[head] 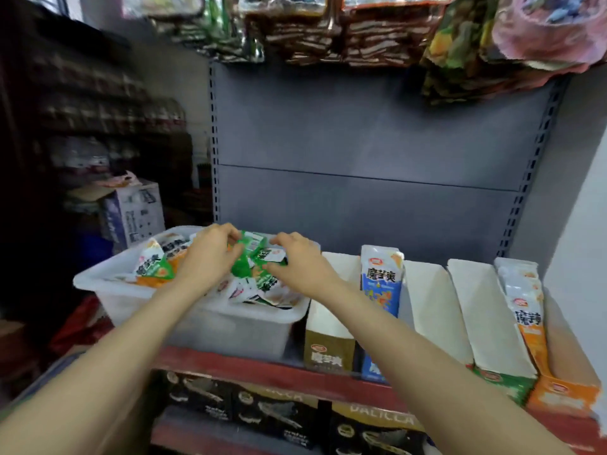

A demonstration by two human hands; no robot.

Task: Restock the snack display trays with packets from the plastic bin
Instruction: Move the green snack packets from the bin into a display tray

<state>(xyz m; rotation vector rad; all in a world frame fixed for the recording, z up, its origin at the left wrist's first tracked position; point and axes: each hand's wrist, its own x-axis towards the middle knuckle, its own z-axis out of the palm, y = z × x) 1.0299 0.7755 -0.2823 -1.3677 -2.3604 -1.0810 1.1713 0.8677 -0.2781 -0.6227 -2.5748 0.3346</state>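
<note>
A translucent plastic bin [108, 292] on the shelf's left side holds several green, orange and white snack packets. Both hands are over the bin. My left hand [205, 257] and my right hand [295, 261] pinch green packets [249, 254] between them, above the pile. To the right stand cardboard display trays: a brown one [328, 349], a blue one [382, 284] with blue packets upright in it, a green-fronted one [507, 385] and an orange one [558, 394] with orange packets in a row.
A grey metal back panel [361, 142] rises behind the shelf. Bagged snacks [361, 31] hang overhead. Dark boxes [272, 412] fill the level below the red shelf edge [262, 366]. A cardboard carton [134, 211] stands at the left.
</note>
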